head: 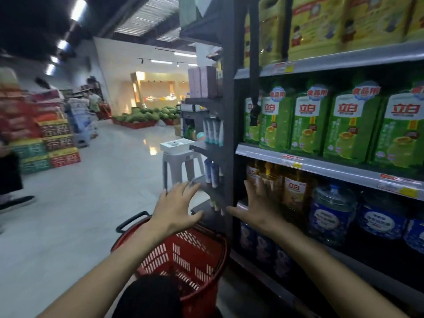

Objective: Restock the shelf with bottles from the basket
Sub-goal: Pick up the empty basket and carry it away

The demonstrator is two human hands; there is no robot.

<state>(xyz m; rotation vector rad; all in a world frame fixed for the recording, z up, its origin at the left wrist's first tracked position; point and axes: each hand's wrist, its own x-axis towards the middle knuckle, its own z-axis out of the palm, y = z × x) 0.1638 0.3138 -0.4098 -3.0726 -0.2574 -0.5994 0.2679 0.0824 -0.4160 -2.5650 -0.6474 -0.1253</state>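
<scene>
1. Head view: a supermarket aisle is seen, with pale floor to the left and a stocked shelf (321,165) along the right.
2. The left hand (176,210) and right hand (257,208) are spread flat with nothing gripped, the right one in front of the amber bottles (296,191).
3. The red basket (195,255) stands near, below the hands; no bottles can be made out inside.
4. Such bottles are judged heavy, rigid and slick, best taken round the body.
</scene>
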